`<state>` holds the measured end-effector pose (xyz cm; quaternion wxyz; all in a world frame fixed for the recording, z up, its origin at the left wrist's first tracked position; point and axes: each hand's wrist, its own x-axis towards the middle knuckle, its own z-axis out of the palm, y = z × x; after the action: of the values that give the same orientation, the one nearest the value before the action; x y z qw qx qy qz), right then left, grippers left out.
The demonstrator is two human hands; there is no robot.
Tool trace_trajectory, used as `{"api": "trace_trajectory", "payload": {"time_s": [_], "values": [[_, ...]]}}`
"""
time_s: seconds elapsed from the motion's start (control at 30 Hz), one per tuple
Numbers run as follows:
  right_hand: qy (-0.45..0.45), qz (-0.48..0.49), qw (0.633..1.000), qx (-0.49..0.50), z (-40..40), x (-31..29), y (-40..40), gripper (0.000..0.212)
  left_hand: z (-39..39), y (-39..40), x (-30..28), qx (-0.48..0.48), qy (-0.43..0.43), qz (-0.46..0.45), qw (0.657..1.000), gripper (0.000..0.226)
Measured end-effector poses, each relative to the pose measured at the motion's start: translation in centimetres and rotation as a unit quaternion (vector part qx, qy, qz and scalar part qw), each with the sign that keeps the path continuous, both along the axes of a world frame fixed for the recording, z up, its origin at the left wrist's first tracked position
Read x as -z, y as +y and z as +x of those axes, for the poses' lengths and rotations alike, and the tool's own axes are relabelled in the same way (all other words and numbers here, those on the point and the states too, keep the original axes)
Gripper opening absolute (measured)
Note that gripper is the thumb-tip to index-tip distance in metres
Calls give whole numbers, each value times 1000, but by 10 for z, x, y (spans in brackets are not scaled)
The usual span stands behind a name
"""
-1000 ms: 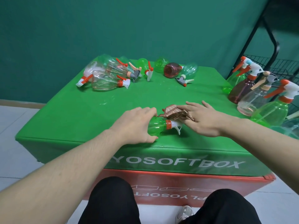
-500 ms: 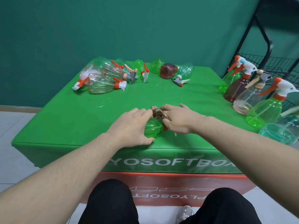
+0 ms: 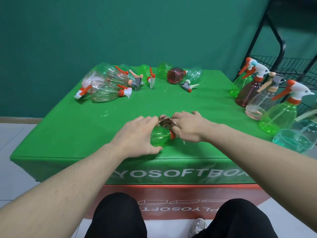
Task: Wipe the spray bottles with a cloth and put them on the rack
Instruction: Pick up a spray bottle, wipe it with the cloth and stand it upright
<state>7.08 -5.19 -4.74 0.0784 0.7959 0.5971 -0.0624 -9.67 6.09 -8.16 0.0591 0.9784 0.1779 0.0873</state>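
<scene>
A dark teal wall backs a box-shaped table covered in bright green vinyl [image 3: 72,134], its front face printed with white lettering. Near the middle of the front edge a small translucent green plastic spray bottle with an orange collar [image 3: 160,136] lies on its side, long axis running left to right, base toward the left and nozzle end toward the right. The left hand [image 3: 137,134] lies over the base end with fingers curled round the body, pinning it to the cover. The right hand [image 3: 187,128] is at the neck end, fingers closed on a crumpled brown patterned cloth [image 3: 165,121] that is bunched against the bottle's shoulder and collar; the trigger head is mostly hidden under that hand. Since the cloth sits at the neck and the body stretches away leftward, a wipe along the bottle would probably have to travel toward the left hand, or the left hand would turn the bottle.

Along the far edge a scatter of unwiped clear, pink and green spray bottles [image 3: 109,83] lies on its side. At the right edge several upright spray bottles [image 3: 267,100] stand close together, beside a black wire rack [image 3: 277,66].
</scene>
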Motion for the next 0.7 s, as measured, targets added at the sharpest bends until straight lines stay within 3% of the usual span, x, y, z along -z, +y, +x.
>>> {"api": "trace_trajectory", "payload": {"time_s": [0.2,0.37,0.7], "values": [[138,73,987,47,14,4,6,31,-2,0,-4,-7,8,-19,1000,74],[234,163,953,103,20,9,5,49,-4,1,-6,-12,18,-36,999,73],[443,297,790,303,29,28,-8,51,-5,0,-7,-10,6,-40,999,80]]}}
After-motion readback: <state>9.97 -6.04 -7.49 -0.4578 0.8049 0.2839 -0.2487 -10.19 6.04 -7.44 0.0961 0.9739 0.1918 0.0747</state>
